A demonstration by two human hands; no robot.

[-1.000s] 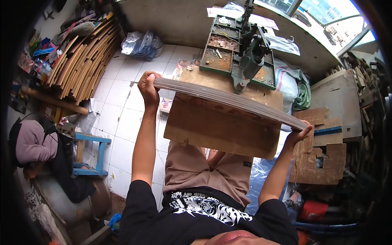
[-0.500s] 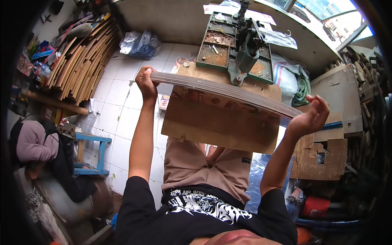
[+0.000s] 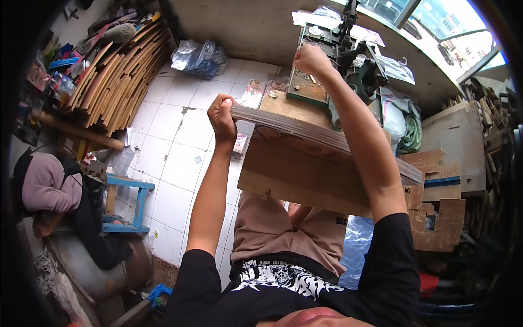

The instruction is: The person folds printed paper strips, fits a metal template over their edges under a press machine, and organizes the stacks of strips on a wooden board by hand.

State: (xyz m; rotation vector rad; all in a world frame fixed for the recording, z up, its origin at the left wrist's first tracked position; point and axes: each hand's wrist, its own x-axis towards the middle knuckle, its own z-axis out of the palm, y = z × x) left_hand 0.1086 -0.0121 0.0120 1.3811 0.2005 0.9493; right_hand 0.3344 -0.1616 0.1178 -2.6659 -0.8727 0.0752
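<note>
A long stack of thin sheets (image 3: pixel 294 126) stands tilted above a wooden board (image 3: pixel 299 173) in front of my lap. Its layered edges face up, and a printed surface shows faintly on my side. My left hand (image 3: pixel 222 117) grips the left end, thumb on the top edge. My right hand (image 3: pixel 313 59) is curled closed over the green compartment tray (image 3: pixel 306 97), away from the stack; whatever is in its fingers is hidden. That forearm crosses in front of the stack's right part. Beside the tray rises a dark green metal hand press (image 3: pixel 370 71), partly covered by my arm.
Many brown boards (image 3: pixel 117 76) lean at the left, near a blue stool frame (image 3: pixel 143 204) and a seated person (image 3: pixel 52 182). A plastic-wrapped bundle (image 3: pixel 199 57) lies by the wall. Cut wooden pieces (image 3: pixel 449 218) and a white sack (image 3: pixel 395 120) are on the right.
My right hand has left the stack's right end and moved up and left to the tray, closing its fingers. My left hand still holds the stack. The whole view has shifted slightly.
</note>
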